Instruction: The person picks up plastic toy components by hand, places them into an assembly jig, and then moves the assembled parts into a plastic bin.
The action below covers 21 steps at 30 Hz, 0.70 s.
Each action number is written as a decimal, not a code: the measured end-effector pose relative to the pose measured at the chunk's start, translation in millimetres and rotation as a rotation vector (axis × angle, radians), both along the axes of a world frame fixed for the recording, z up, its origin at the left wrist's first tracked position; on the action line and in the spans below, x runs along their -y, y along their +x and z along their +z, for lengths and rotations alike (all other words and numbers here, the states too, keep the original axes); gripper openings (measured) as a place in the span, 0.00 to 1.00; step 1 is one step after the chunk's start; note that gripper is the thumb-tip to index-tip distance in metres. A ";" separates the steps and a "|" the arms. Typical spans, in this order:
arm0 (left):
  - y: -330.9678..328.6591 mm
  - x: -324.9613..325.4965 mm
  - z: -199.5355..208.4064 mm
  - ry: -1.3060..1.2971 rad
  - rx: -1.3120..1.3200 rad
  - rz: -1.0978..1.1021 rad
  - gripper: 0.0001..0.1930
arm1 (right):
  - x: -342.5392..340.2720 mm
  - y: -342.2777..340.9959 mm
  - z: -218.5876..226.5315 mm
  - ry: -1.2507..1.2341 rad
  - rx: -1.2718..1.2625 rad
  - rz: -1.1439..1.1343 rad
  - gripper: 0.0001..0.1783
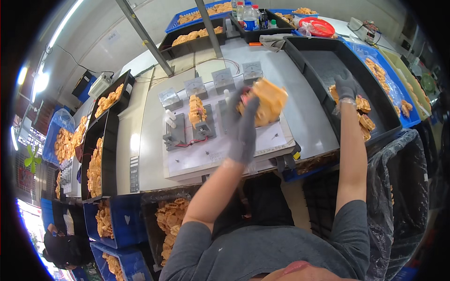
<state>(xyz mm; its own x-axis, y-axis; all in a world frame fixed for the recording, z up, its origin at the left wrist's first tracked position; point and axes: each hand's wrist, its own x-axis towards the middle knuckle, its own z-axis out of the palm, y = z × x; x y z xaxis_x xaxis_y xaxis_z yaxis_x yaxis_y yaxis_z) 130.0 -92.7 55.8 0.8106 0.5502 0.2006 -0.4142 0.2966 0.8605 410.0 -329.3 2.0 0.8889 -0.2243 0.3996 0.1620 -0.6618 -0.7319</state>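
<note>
My left hand (244, 124), in a dark grey glove, is closed around a tan plastic part (266, 100), raised over the test board and smeared by motion. My right hand (347, 87), gloved too, reaches into the black tray (323, 56) on the right, beside several tan parts (366, 122); its fingers are partly hidden. On the white-topped test board (187, 161), another tan part (197, 112) sits upright in a grey fixture (205, 129) with red wires. An unoccupied fixture (175, 136) with white knobs stands to its left. Several analog meters (194, 87) line the board's back.
Black trays (110, 154) of tan parts stand at the left, with blue crates (131, 220) below. A plastic-lined bin (398, 173) is at the lower right. Behind the board rise metal posts (145, 40). Bottles (250, 18) and a red lid (321, 27) are at the back.
</note>
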 end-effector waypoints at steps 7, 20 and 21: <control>84.5 -52.4 -10.6 1.098 0.025 0.440 0.16 | -119.9 -207.5 -8.7 0.294 0.119 0.749 0.18; 77.5 -11.1 -18.8 1.405 -0.660 0.126 0.28 | -132.6 -223.4 -30.0 0.576 -0.011 0.806 0.16; 70.6 -6.7 -13.3 1.414 -0.653 0.169 0.29 | -131.4 -223.0 -32.4 0.568 -0.012 0.817 0.16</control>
<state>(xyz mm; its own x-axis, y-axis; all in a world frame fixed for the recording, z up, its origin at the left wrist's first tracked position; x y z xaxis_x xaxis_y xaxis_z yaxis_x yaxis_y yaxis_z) 200.7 -86.0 42.5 0.9107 0.3168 0.2650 0.1839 -0.8855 0.4266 187.0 -197.9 -30.4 0.8587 0.3037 0.4128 0.4024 0.0991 -0.9101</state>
